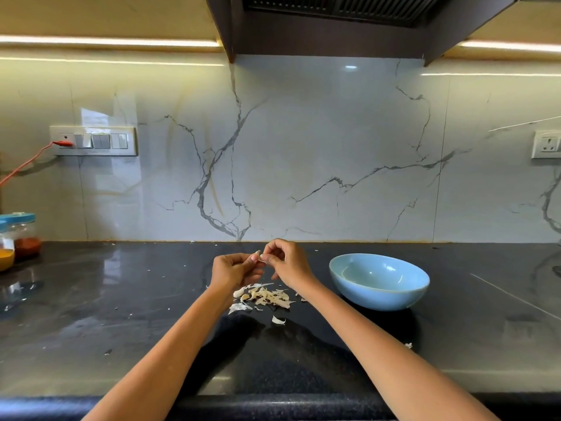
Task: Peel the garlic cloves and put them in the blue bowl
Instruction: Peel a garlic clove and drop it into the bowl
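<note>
- Pinching one small white garlic clove [258, 254], the left hand [235, 270] holds it steady.
- The right hand [287, 264] pinches its skin to peel.
- The round blue bowl [379, 294] waits nearby.

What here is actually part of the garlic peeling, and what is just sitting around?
Part of the job: small pale garlic clove pinched by left hand and right hand; round blue ceramic bowl; pile of papery skins and cloves.

Just lying about: blue-lidded spice jars; white switch panel with orange cable.
</note>
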